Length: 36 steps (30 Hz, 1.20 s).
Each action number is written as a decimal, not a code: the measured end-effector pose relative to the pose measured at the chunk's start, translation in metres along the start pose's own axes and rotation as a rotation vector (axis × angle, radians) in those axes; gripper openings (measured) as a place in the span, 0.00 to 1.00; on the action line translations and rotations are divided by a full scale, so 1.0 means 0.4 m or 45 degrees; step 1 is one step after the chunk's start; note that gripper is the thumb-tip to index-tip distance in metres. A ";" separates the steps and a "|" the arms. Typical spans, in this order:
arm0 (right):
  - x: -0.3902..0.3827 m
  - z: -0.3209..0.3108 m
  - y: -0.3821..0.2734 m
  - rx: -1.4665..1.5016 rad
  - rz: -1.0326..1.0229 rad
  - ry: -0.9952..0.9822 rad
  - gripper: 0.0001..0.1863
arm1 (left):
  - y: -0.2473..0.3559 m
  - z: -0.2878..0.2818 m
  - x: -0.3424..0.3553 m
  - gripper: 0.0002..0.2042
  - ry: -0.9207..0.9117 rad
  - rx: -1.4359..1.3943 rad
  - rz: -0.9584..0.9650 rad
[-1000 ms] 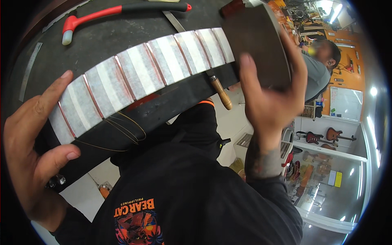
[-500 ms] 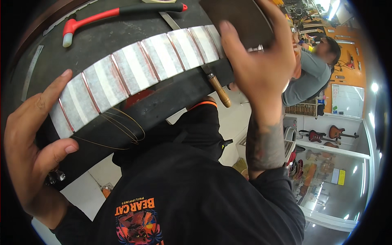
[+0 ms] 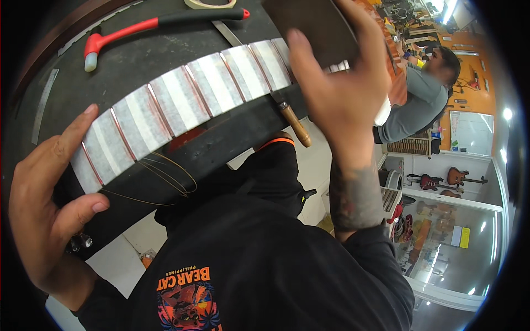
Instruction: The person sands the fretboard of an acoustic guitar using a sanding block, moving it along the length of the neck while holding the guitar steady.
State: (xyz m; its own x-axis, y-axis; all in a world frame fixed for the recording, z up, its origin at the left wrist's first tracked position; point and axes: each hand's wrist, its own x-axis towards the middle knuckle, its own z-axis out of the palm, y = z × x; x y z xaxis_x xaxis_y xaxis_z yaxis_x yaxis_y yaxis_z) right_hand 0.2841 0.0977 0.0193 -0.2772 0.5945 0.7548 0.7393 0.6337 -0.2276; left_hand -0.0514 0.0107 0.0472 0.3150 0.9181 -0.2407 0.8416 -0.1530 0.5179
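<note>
A guitar neck lies across the bench, its fingerboard covered in whitish tape strips with narrow metal frets bare between them. My left hand grips its left end, fingers over the far edge and thumb along the near edge. In my right hand is a dark, flat-faced block, thumb on one side and fingers on the other, at the right part of the neck. That hand hides part of the block and the neck's right end. Thin loose strings trail from the neck's near side.
Beyond the neck lie a red-and-black hammer, a tape roll and a metal ruler. A wooden-handled tool sticks out past the bench's near edge. A person in grey sits at right; guitars hang behind.
My right hand and the block have shifted slightly left along the neck. My left hand keeps its grip. The whole view has moved a little.
</note>
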 end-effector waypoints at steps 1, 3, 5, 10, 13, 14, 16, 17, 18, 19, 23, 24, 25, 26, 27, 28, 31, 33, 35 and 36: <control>-0.020 -0.008 -0.021 0.054 -0.024 0.065 0.27 | 0.003 -0.009 -0.023 0.46 0.007 -0.007 -0.050; -0.114 -0.058 -0.047 0.186 0.068 0.171 0.29 | -0.001 -0.010 -0.023 0.46 -0.019 -0.047 -0.069; -0.147 -0.074 -0.044 0.192 0.079 0.235 0.30 | 0.002 -0.009 -0.014 0.46 -0.052 -0.060 -0.079; 0.007 -0.038 -0.034 -0.093 0.030 -0.176 0.34 | 0.002 -0.002 -0.002 0.45 0.000 -0.023 -0.028; 0.060 0.000 -0.032 -0.045 0.068 -0.134 0.28 | 0.003 -0.007 -0.008 0.46 0.019 0.031 -0.012; 0.057 0.003 -0.033 -0.030 0.082 -0.125 0.26 | 0.001 -0.008 -0.011 0.46 0.018 0.040 -0.008; -0.021 -0.036 -0.030 0.095 0.096 -0.040 0.29 | 0.005 -0.008 -0.015 0.46 0.015 0.000 -0.051; -0.080 -0.054 -0.029 0.084 0.051 0.049 0.30 | 0.008 -0.006 -0.013 0.47 0.013 -0.017 -0.062; -0.126 -0.071 -0.033 0.079 0.008 0.142 0.31 | 0.012 -0.007 -0.010 0.47 -0.016 -0.006 -0.075; -0.139 -0.087 -0.045 0.085 0.007 0.145 0.31 | 0.012 -0.008 -0.008 0.47 -0.028 0.005 -0.084; -0.082 -0.067 -0.037 -0.019 0.042 0.029 0.33 | 0.002 -0.008 -0.006 0.48 -0.052 0.017 -0.026; -0.020 -0.047 -0.038 -0.034 0.013 -0.072 0.33 | 0.002 -0.006 -0.010 0.48 -0.025 0.005 -0.034; 0.019 -0.028 -0.043 -0.097 0.034 -0.143 0.32 | 0.003 -0.007 -0.011 0.48 -0.006 0.005 -0.040; 0.046 -0.011 -0.037 -0.161 0.055 -0.210 0.32 | 0.006 -0.009 -0.012 0.48 0.016 0.007 -0.042; 0.039 -0.005 -0.015 -0.024 -0.006 -0.123 0.29 | 0.008 -0.011 -0.010 0.48 0.005 0.013 -0.028; 0.033 0.007 0.007 0.114 -0.079 -0.043 0.26 | 0.007 -0.014 -0.011 0.48 0.007 0.011 -0.028; -0.098 -0.064 -0.015 0.085 0.106 0.012 0.33 | 0.000 0.002 0.031 0.48 -0.010 0.007 0.028; -0.171 -0.109 -0.057 0.025 0.086 0.096 0.34 | -0.007 -0.007 0.001 0.47 0.029 -0.022 0.074; -0.198 -0.176 -0.095 -0.108 0.215 -0.041 0.36 | -0.017 -0.001 0.000 0.47 0.064 -0.022 0.197; -0.197 -0.172 -0.095 -0.105 0.219 -0.037 0.36 | -0.023 0.001 0.000 0.47 0.084 -0.018 0.253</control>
State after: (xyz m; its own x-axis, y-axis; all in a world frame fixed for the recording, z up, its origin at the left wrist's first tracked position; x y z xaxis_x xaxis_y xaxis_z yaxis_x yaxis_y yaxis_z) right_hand 0.3201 -0.0072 0.0109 -0.1589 0.7053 0.6908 0.8250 0.4793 -0.2996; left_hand -0.0590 0.0120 0.0420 0.4444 0.8924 -0.0784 0.7593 -0.3288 0.5616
